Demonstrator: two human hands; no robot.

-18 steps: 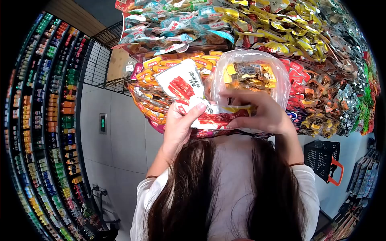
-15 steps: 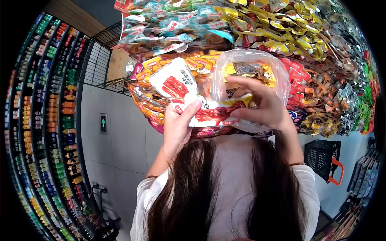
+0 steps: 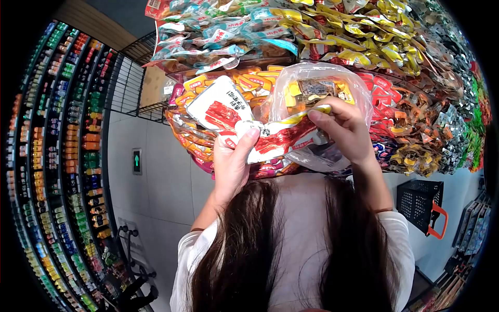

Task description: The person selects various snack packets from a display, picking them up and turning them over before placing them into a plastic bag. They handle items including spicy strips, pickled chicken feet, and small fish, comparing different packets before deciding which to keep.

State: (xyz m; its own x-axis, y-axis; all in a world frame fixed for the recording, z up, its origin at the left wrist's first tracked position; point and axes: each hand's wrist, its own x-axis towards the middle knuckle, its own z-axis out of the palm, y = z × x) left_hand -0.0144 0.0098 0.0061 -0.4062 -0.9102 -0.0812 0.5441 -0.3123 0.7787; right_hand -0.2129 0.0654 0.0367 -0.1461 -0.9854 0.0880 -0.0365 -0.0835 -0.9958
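Two snack packets with red meat pictures are in my hands. My left hand (image 3: 232,161) pinches both near their lower corners, thumb on top. The white packet (image 3: 221,106) fans out to the upper left, and the yellow-edged packet (image 3: 283,139) stretches to the right. My right hand (image 3: 345,127) pinches the upper right corner of the yellow-edged packet between thumb and fingers. Behind that hand, a clear plastic bag (image 3: 363,93) lies open on the display, with a yellow and dark packet (image 3: 317,89) inside it.
Rows of packaged snacks (image 3: 364,31) fill the display ahead. A wire rack (image 3: 126,86) stands at its left end. Bottle shelves (image 3: 67,156) line the far left. A black basket with an orange handle (image 3: 416,200) is on the floor at right.
My right hand has moved slightly up and its fingers have closed on the packet's upper right corner. That corner is now lifted and the packet tilts upward to the right.
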